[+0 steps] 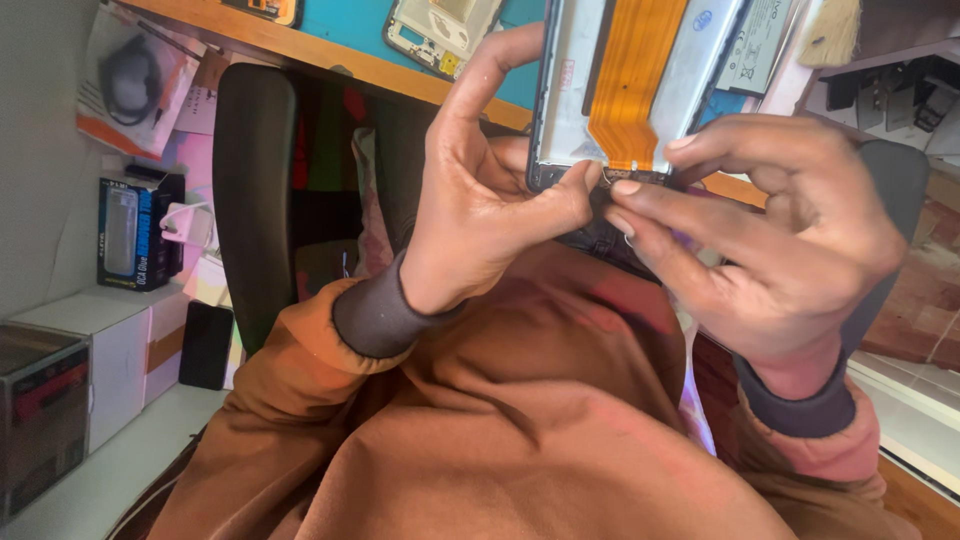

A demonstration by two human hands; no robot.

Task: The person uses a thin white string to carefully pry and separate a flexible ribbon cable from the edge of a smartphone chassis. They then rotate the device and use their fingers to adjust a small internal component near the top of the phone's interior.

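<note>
wall: plain grey on the left | desk: wood edge with a blue mat on top | chair: dark back | shelf: white, with boxes on it | light: soft daylight

1. Left hand: raised, palm facing the camera, index finger extended upward, thumb pinched toward the right fingertips.
2. Right hand: fingers curled leftward, thumb and forefinger tips meeting the left thumb.
3. Both wrists: bent, forearms converging.

glossy orange flex ribbon, wooden desk edge
</note>
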